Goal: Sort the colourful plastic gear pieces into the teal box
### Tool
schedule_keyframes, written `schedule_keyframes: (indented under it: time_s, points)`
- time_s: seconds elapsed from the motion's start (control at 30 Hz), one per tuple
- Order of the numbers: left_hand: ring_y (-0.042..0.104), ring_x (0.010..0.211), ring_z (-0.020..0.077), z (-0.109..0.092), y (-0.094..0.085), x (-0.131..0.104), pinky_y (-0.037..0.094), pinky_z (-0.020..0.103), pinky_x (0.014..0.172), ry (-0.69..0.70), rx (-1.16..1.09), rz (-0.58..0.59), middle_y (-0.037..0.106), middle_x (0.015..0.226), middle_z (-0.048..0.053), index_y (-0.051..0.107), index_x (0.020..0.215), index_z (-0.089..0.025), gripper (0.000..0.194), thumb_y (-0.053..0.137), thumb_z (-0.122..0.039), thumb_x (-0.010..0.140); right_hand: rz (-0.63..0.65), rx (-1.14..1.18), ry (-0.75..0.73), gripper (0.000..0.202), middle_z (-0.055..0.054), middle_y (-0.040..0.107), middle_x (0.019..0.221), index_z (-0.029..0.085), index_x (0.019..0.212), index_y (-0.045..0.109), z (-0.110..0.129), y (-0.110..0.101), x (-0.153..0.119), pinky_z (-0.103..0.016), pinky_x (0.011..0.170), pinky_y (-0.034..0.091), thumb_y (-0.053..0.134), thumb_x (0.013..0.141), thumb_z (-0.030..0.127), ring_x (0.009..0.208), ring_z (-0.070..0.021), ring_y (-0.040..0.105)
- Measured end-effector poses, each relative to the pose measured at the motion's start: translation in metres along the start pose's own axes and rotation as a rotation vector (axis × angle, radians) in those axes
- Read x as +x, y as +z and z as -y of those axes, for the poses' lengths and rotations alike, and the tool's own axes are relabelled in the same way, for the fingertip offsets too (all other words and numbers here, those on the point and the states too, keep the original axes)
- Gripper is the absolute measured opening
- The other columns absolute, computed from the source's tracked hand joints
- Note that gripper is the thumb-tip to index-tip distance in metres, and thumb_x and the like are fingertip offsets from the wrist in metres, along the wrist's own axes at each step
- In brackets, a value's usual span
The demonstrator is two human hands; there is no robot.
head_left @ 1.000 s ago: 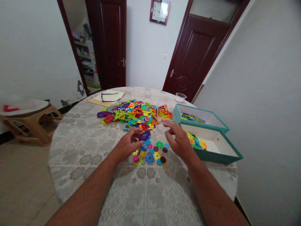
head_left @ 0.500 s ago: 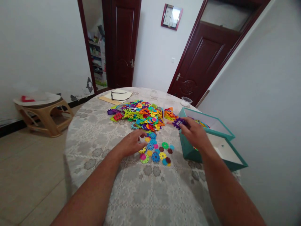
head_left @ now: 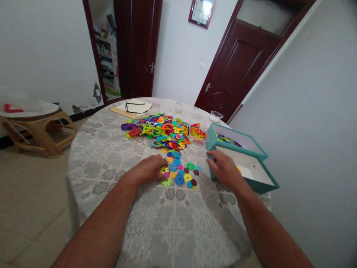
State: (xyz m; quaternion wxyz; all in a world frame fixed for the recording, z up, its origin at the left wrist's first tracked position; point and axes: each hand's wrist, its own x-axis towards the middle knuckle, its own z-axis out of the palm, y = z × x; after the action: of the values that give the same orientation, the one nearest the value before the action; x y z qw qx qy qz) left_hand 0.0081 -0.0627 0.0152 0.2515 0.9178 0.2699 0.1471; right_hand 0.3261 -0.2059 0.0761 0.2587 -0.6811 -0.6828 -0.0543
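My left hand (head_left: 150, 169) rests low over the table at the left edge of a small group of flower-shaped plastic discs. Its thumb and index finger are apart, on either side of a yellow disc (head_left: 164, 169); whether they touch it I cannot tell. A light green disc (head_left: 166, 182) lies just below the thumb. My right hand (head_left: 224, 167) is empty, its fingers apart, at the left end of the front teal box (head_left: 267, 178). Purple and other coloured pieces (head_left: 230, 140) lie in the back teal box (head_left: 237, 130).
Beyond the discs lies a big heap of colourful interlocking pieces (head_left: 164, 130). A clear container of orange pieces (head_left: 197, 131) stands right of it. Eyeglasses (head_left: 136, 108) lie on paper at the back left. A clear plastic bowl (head_left: 216, 115) sits near the far edge.
My right hand has let go of the purple square piece and moved back from the back box toward the front one. My left hand has come down closer to the yellow disc. The view has shifted slightly.
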Motion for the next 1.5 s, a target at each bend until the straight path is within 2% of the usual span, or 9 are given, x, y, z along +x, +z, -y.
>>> schedule_keyframes:
  time_s: [0.07,0.17,0.33,0.63,0.77,0.87,1.0,1.13,1.5]
  points:
    - [0.066,0.107,0.0255,0.000,0.002,0.002,0.048,0.033,0.093,-0.007,0.025,-0.010,0.072,0.111,0.006,0.074,0.113,-0.030,0.029,0.070,-0.034,0.084,0.104,0.039,-0.018,0.031,-0.014,0.069,0.121,0.020,0.125,0.066,0.021,0.028,-0.022,-0.039,0.095,0.052,0.057,0.096,0.025,0.104,-0.0263,0.067]
    - [0.066,0.109,0.0262,-0.001,0.004,0.004,0.048,0.034,0.094,-0.019,0.041,-0.009,0.072,0.114,0.007,0.074,0.114,-0.029,0.029,0.068,-0.033,0.086,0.129,-0.051,0.108,0.038,-0.018,0.063,0.133,0.017,0.131,0.063,0.031,0.060,-0.034,-0.037,0.098,0.050,0.053,0.095,0.012,0.117,-0.0275,0.065]
    - [0.067,0.100,0.0255,0.001,0.004,0.005,0.049,0.033,0.086,-0.066,-0.010,0.002,0.073,0.110,0.006,0.073,0.112,-0.028,0.030,0.067,-0.031,0.083,0.163,-0.152,0.256,0.020,-0.018,0.065,0.114,0.015,0.112,0.069,0.023,0.080,-0.024,-0.031,0.083,0.050,0.060,0.094,0.014,0.095,-0.0251,0.069]
    - [0.054,0.076,0.0168,-0.012,-0.017,0.003,0.038,0.026,0.068,-0.047,-0.176,0.155,0.062,0.081,-0.002,0.065,0.089,-0.021,0.011,0.061,-0.028,0.082,0.047,0.012,0.295,0.009,-0.009,0.067,0.097,0.019,0.097,0.065,0.018,0.084,-0.032,-0.031,0.084,0.046,0.060,0.091,0.023,0.093,-0.0237,0.064]
    - [0.049,0.074,0.0152,-0.021,-0.024,0.001,0.035,0.026,0.064,-0.029,-0.354,0.319,0.055,0.079,-0.003,0.066,0.096,-0.021,0.021,0.068,-0.032,0.078,-0.001,0.232,0.275,0.010,-0.003,0.067,0.088,0.021,0.092,0.063,0.024,0.078,-0.038,-0.029,0.076,0.043,0.058,0.093,0.030,0.081,-0.0202,0.061]
    - [0.052,0.075,0.0164,-0.024,-0.023,-0.002,0.036,0.026,0.065,-0.068,-0.374,0.389,0.056,0.079,-0.003,0.069,0.108,-0.022,0.034,0.071,-0.031,0.075,0.125,0.429,0.252,0.016,0.001,0.064,0.078,0.021,0.098,0.065,0.027,0.068,-0.043,-0.028,0.068,0.043,0.059,0.094,0.035,0.071,-0.0174,0.058]
    - [0.054,0.078,0.0173,-0.024,-0.019,-0.002,0.038,0.026,0.069,-0.114,-0.300,0.381,0.060,0.084,-0.002,0.070,0.118,-0.024,0.044,0.069,-0.026,0.074,0.340,0.442,0.093,0.019,0.000,0.064,0.085,0.023,0.108,0.069,0.027,0.056,-0.048,-0.029,0.074,0.045,0.065,0.092,0.033,0.080,-0.0182,0.060]
    - [0.056,0.083,0.0177,-0.026,-0.016,-0.001,0.038,0.027,0.072,-0.145,-0.203,0.357,0.065,0.092,-0.001,0.070,0.113,-0.024,0.041,0.070,-0.022,0.071,0.368,0.325,-0.008,0.026,-0.007,0.064,0.112,0.023,0.116,0.068,0.028,0.052,-0.050,-0.034,0.093,0.045,0.069,0.091,0.028,0.105,-0.0226,0.060]
    - [0.058,0.098,0.0214,-0.033,-0.008,-0.008,0.043,0.030,0.084,-0.154,-0.077,0.318,0.063,0.112,0.003,0.066,0.109,-0.025,0.034,0.070,-0.025,0.075,0.407,0.347,0.031,0.013,-0.003,0.060,0.101,0.022,0.099,0.063,0.033,0.050,-0.051,-0.029,0.081,0.042,0.069,0.088,0.024,0.094,-0.0192,0.058]
